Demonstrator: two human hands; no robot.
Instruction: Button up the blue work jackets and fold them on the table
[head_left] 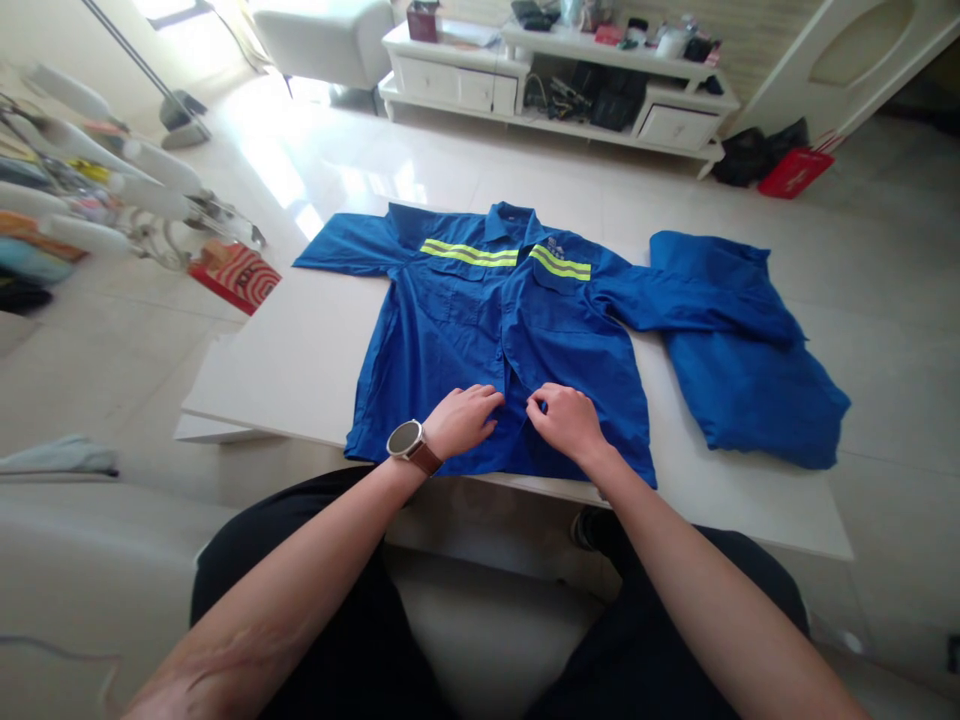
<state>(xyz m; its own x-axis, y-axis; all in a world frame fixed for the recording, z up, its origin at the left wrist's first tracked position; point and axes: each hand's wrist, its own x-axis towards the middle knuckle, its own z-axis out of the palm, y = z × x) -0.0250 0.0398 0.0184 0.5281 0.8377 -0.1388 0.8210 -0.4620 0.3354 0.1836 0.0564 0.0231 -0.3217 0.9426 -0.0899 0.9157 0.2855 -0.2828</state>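
Observation:
A blue work jacket (442,345) with yellow and grey reflective stripes across the chest lies front up on the white table, collar at the far side and sleeves spread out. Its front edges part slightly near the hem. My left hand (461,420), wearing a watch on the wrist, rests on the lower left front with its fingers stretched towards the opening. My right hand (566,420) has thumb and forefinger pinched at the edge of the right front panel. To the right, a folded blue garment (757,390) lies partly under the jacket's sleeve.
The white table (300,350) stands before my knees. On the left are a rack with white cones (157,165) and a red patterned bag (236,277). Across the floor stands a white cabinet (457,85) holding small items, with a red bag (796,172) beside it.

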